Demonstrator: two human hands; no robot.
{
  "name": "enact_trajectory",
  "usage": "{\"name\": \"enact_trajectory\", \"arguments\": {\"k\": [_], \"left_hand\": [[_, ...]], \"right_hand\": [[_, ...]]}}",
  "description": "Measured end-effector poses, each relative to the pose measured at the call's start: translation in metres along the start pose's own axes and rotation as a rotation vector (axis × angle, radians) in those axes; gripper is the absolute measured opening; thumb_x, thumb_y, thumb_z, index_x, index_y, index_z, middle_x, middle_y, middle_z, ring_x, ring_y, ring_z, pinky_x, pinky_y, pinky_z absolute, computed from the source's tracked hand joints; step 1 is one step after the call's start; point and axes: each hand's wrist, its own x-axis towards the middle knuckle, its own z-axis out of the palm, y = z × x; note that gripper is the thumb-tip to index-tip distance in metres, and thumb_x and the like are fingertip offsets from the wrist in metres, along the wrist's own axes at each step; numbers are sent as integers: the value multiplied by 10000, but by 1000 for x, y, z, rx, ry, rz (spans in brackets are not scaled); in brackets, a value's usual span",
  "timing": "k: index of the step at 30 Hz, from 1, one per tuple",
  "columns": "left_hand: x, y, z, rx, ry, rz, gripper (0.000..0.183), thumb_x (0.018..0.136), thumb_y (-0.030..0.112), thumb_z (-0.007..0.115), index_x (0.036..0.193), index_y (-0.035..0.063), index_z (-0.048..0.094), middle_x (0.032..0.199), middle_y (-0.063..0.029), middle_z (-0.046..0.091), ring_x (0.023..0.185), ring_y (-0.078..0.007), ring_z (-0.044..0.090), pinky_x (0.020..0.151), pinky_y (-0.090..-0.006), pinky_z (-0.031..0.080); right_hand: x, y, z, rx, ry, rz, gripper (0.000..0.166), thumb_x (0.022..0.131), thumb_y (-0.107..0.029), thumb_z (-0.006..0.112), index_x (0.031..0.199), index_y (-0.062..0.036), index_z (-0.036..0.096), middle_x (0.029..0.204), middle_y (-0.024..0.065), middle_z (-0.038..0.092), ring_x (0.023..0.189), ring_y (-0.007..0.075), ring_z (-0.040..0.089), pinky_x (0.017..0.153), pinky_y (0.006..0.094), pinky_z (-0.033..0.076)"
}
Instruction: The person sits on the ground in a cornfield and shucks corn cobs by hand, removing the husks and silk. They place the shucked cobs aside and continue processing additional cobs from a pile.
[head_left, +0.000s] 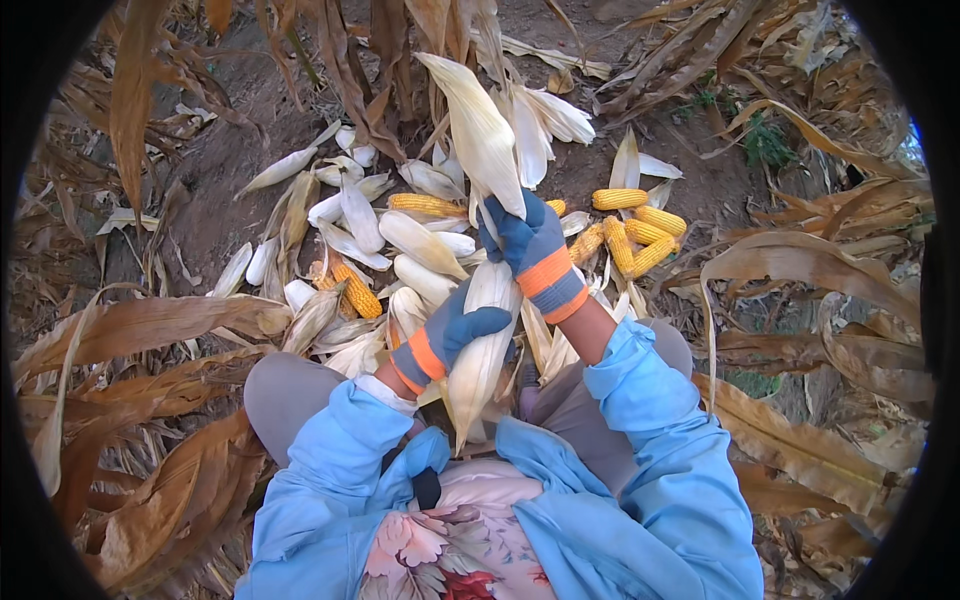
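In a blue work glove with an orange and grey cuff, my left hand (459, 334) grips a corn ear in its pale dry husk (486, 345), just above my lap. The ear slants, its lower tip towards me. My right hand (521, 232), gloved alike, is closed at the ear's upper end and grasps a pale husk leaf (480, 131) that stretches away from me. My right fingertips are partly hidden behind the husk. Whether that leaf is still joined to the ear cannot be made out. Husked ears (424, 274) lie just beyond my left hand.
Several bare yellow cobs (634, 232) are heaped at the right, and more yellow cobs (356, 289) lie at the left. Loose husks (277, 171) litter the brown soil (217, 169). Dry corn stalks (394, 67) stand ahead, with long brown leaves (817, 270) arching in from both sides.
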Motion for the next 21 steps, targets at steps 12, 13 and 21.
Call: {"name": "enact_trajectory", "arguments": {"k": [12,13,21], "left_hand": [[-3,-9,8,-944,-520,-67,784,698,445,668,1303,72,336,938,-165,533,749,-244,536,653,-322,475],[-3,-9,10,-944,-506,-61,792,696,445,671,1307,71,332,944,-171,534,759,-248,541,657,-323,478],[2,-4,10,-818,-327,-113,857,669,442,686,1342,94,284,911,-168,526,657,-235,517,579,-329,458]], "right_hand": [[10,-41,-8,838,-35,78,273,910,-189,386,644,-128,387,476,-49,240,365,79,206,354,240,162],[11,-39,-12,872,-53,67,278,910,-186,388,638,-129,382,476,-50,238,365,78,206,356,240,163],[23,-10,-36,991,27,46,283,897,-166,386,614,-150,377,469,-57,233,373,94,204,372,255,183]]}}
